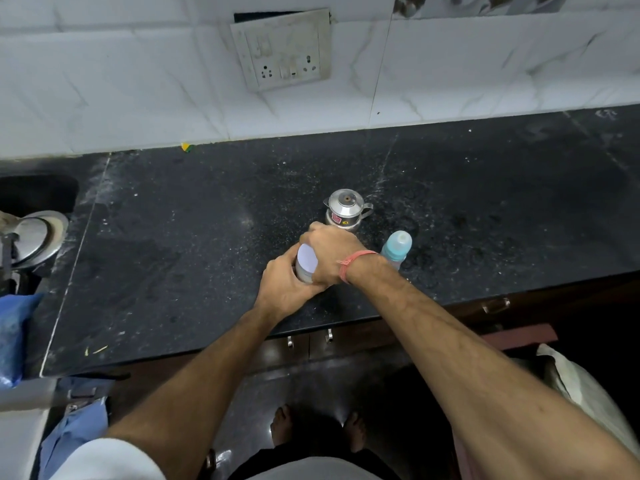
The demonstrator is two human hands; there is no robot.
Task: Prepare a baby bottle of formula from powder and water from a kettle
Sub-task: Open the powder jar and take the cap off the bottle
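A small tin of formula powder [306, 263] with a pale lid stands on the black counter [173, 254]. My left hand [282, 289] wraps around the tin's side from the left. My right hand [330, 252] is curled over the lid's right edge, fingers gripping it. Behind the hands sits a small steel kettle [346, 209] with its lid on. A baby bottle [396, 247] with a blue cap stands to the right of my right wrist, apart from both hands.
A white tiled wall with a switch and socket plate [282, 50] rises behind the counter. A steel lid [34, 237] lies at the far left by a dark sink. A blue bag [14, 334] sits at the left edge. Drawer handles [495, 304] show under the counter's front.
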